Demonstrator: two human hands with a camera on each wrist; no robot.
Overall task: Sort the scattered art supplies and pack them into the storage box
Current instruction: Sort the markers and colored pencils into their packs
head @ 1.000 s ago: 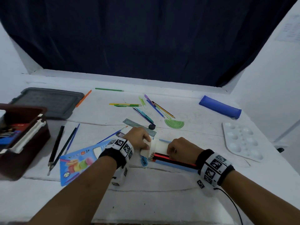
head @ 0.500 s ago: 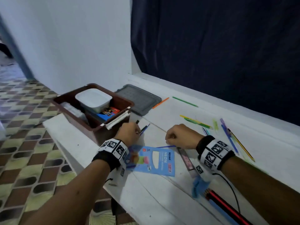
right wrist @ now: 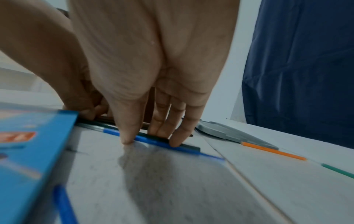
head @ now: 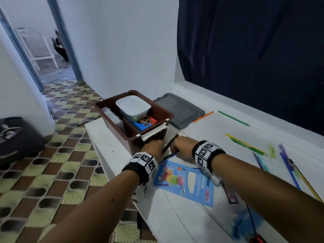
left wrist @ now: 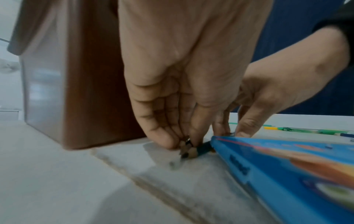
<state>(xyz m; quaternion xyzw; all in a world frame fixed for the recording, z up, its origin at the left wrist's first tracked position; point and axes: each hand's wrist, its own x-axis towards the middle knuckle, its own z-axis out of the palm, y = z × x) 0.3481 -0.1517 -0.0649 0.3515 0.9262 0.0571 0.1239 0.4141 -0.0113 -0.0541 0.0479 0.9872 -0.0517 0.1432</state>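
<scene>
Beside the brown plastic box (head: 133, 137), both hands (head: 164, 148) pinch slim pencils (right wrist: 153, 138).

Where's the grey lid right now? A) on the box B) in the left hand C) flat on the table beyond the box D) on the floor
C: the grey lid lies flat on the table just beyond the open brown box, and neither hand touches it.
</scene>
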